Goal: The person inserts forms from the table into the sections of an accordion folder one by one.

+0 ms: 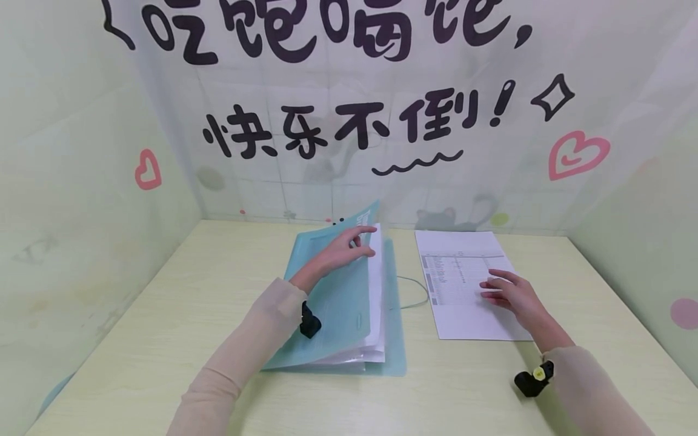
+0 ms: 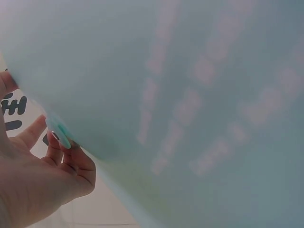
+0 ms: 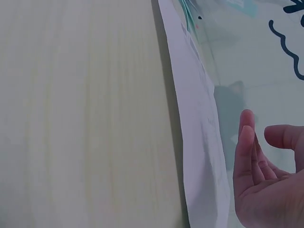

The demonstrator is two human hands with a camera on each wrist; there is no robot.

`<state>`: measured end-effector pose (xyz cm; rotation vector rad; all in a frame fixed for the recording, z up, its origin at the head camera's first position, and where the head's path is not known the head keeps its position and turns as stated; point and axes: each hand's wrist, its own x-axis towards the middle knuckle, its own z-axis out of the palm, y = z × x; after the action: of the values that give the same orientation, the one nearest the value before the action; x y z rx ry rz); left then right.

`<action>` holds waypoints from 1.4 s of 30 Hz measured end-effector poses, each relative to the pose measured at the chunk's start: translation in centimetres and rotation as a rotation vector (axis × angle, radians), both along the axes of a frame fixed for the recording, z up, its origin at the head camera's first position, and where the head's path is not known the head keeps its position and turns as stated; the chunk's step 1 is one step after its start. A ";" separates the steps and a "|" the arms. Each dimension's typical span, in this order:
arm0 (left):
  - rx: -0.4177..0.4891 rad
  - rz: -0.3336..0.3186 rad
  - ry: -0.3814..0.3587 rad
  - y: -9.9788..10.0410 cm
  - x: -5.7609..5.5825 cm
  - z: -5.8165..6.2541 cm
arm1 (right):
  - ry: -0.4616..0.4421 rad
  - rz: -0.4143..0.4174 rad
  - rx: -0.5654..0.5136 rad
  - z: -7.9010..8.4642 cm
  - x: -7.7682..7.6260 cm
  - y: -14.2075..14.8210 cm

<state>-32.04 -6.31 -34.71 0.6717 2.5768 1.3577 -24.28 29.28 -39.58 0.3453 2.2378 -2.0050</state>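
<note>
A light blue folder (image 1: 327,309) lies on the table with its cover partly raised and white papers (image 1: 376,290) inside. My left hand (image 1: 346,249) holds the cover's free edge near the top. In the left wrist view, the left hand (image 2: 52,175) has curled fingers at that edge, beside a small green tab (image 2: 58,133), and the cover (image 2: 228,142) fills most of the picture. To the right lies a white sheet (image 1: 463,315) with a printed table. My right hand (image 1: 515,297) hovers over it with loosely bent fingers, holding nothing, as the right wrist view also shows.
A thin elastic cord (image 1: 417,293) loops out from the folder toward the sheet. Behind the pale wooden table (image 1: 207,303) hangs a white cloth (image 1: 349,188) with black lettering; similar cloth covers both sides.
</note>
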 end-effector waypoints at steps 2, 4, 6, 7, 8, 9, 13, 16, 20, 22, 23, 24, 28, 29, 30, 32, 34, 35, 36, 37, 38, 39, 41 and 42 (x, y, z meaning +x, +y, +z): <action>0.000 0.003 -0.002 0.0 0.0 0.0 | -0.004 -0.017 0.006 0.0 0.0 0.7; -0.001 0.007 -0.004 0.0 -0.1 -0.1 | -0.009 -0.031 0.014 0.0 0.1 1.3; 0.000 0.008 -0.005 0.0 -0.1 -0.1 | -0.011 -0.040 0.023 0.0 0.1 2.0; 0.001 0.007 -0.005 0.0 0.0 -0.1 | -0.012 -0.044 0.031 0.1 0.1 2.3; 0.002 0.007 -0.006 0.0 0.0 -0.1 | -0.011 -0.045 0.044 0.1 0.2 2.6; 0.005 0.007 -0.008 0.0 0.0 -0.1 | -0.012 -0.044 0.065 0.1 0.2 2.9; 0.004 0.009 -0.017 -0.1 0.0 -0.1 | -0.001 -0.026 0.151 0.2 0.3 4.0; -0.001 0.012 -0.023 -0.1 0.0 -0.2 | 0.006 -0.029 0.188 0.2 0.4 4.6; -0.002 0.013 -0.025 0.0 0.0 -0.2 | 0.026 -0.057 0.226 0.0 0.6 5.3; 0.001 0.013 -0.024 0.0 0.0 -0.2 | 0.038 -0.072 0.262 0.0 0.6 5.4; 0.002 0.012 -0.024 0.0 0.0 -0.2 | 0.041 -0.081 0.283 -0.1 0.7 5.5; 0.005 0.011 -0.024 0.0 0.0 -0.2 | 0.037 -0.089 0.307 -0.1 0.7 5.6; 0.000 0.011 -0.025 0.0 0.1 -0.2 | -0.012 -0.111 0.401 -0.4 0.8 5.7; -0.002 0.012 -0.026 0.0 0.1 -0.2 | -0.025 -0.112 0.418 -0.5 0.8 5.7; -0.004 0.013 -0.027 0.0 0.1 -0.2 | -0.035 -0.107 0.430 -0.5 0.8 5.7; -0.009 0.017 -0.029 0.1 0.2 -0.2 | -0.050 -0.091 0.478 -0.6 0.7 5.8; -0.009 0.020 -0.030 0.1 0.2 -0.2 | -0.057 -0.060 0.537 -0.7 0.6 5.9; -0.009 0.020 -0.030 0.1 0.2 -0.2 | -0.059 -0.042 0.567 -0.7 0.6 5.9; -0.009 0.020 -0.031 0.1 0.2 -0.2 | -0.059 -0.025 0.602 -0.7 0.5 5.8; -0.008 0.020 -0.030 0.1 0.2 -0.2 | -0.056 -0.006 0.642 -0.7 0.4 5.8; -0.008 0.020 -0.029 0.1 0.2 -0.2 | -0.051 0.013 0.674 -0.7 0.3 5.7; -0.007 0.019 -0.028 0.1 0.1 -0.2 | -0.045 0.031 0.702 -0.6 0.2 5.7; -0.006 0.017 -0.025 0.1 0.1 -0.2 | -0.027 0.059 0.750 -0.6 0.1 5.5; -0.005 0.017 -0.024 0.1 0.1 -0.3 | -0.019 0.070 0.773 -0.6 0.0 5.4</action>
<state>-31.96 -6.19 -34.96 0.6302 2.5717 1.3555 -24.27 34.68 -40.14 0.3321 2.8680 -1.0133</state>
